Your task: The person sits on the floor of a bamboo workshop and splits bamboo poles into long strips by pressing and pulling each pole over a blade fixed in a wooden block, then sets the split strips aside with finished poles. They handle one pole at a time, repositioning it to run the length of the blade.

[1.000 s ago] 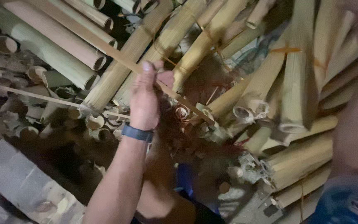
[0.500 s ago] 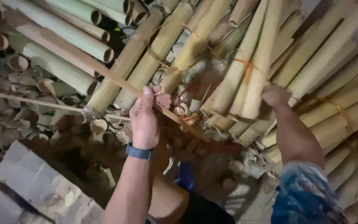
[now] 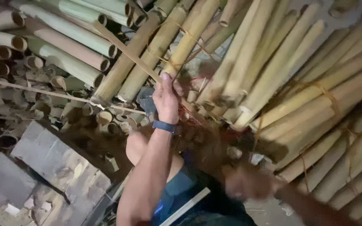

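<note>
Against the heap of bundled yellow-green bamboo poles [image 3: 248, 79], a thin split bamboo strip [image 3: 126, 52] is gripped by the left hand [image 3: 166, 100], fingers closed around it, a dark band at the wrist. Half a second ago the right hand [image 3: 248, 184] was raised to the poles; now it is lowered below them, blurred, its grip not discernible. Grey stone slabs [image 3: 51, 159] lie lower left of the heap.
</note>
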